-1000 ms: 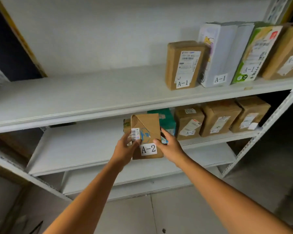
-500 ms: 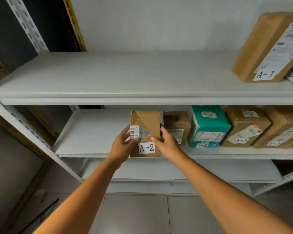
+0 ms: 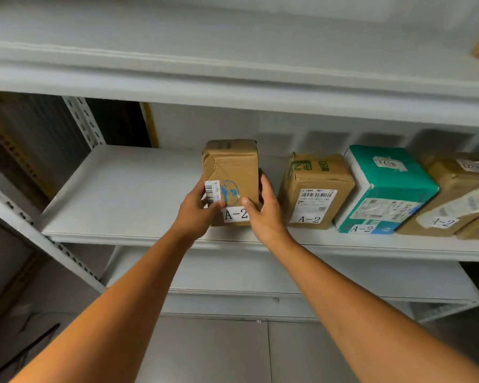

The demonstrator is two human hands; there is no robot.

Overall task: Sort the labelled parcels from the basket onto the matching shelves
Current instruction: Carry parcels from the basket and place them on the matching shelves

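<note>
Several A-2 boxes [image 3: 314, 189] line shelf [image 3: 122, 189] — left hand [image 3: 197, 211], right hand [image 3: 266, 214] grip parcel [image 3: 233, 167].

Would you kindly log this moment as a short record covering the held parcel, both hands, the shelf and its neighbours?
parcel: brown, labelled A-2, upright
left hand: grips its left side, thumb by the barcode
right hand: grips its right side
middle shelf: parcel near its front edge; resting or lifted, unclear
neighbours to the right: brown box, green box, second brown box, all labelled A-2
</note>
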